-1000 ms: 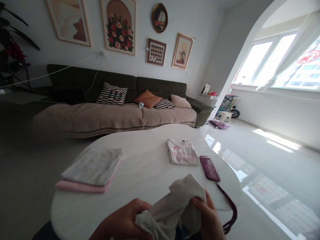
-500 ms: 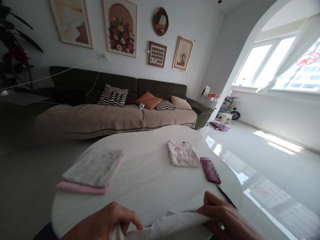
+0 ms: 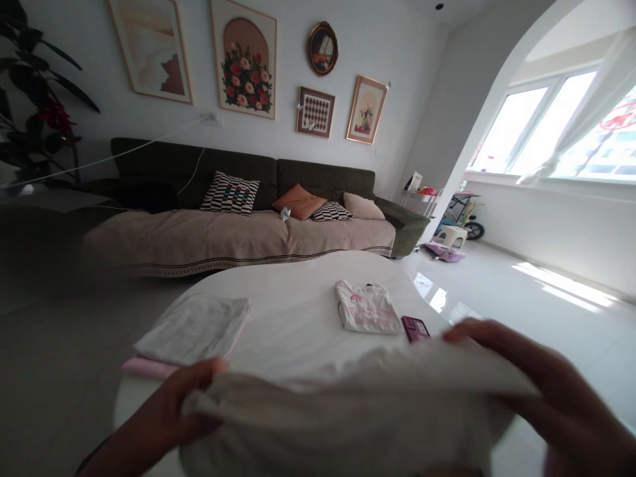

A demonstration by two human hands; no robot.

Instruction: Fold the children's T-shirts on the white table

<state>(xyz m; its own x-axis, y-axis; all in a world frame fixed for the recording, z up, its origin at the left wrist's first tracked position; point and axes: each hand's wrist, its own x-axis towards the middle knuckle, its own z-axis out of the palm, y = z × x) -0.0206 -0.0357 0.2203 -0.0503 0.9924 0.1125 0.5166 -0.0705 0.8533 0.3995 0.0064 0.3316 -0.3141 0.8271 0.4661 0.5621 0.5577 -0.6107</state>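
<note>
A pale grey-white cloth [image 3: 338,417], blurred by motion, is stretched between my two hands above the near side of the table. My left hand [image 3: 173,404] grips its left end between thumb and fingers. At the other end my right hand [image 3: 536,384] pinches the upper edge. Whether the cloth is a garment I cannot tell. Behind my left hand lies a folded light grey cloth [image 3: 199,328] on top of a folded pink cloth [image 3: 149,368]. A folded white T-shirt [image 3: 368,308] with a pink print rests farther back, beside a dark red phone [image 3: 415,328] partly hidden by the held cloth.
Everything lies on a white rounded table [image 3: 288,298]. Beyond it stands a dark green sofa [image 3: 322,175] with a beige cover [image 3: 238,238] and several cushions. A white stool [image 3: 451,235] stands on the glossy floor at the right.
Both hands have raised the cloth from the table's near edge and spread farther apart, stretching it wider. It now covers part of the phone and its strap. The view has shifted slightly.
</note>
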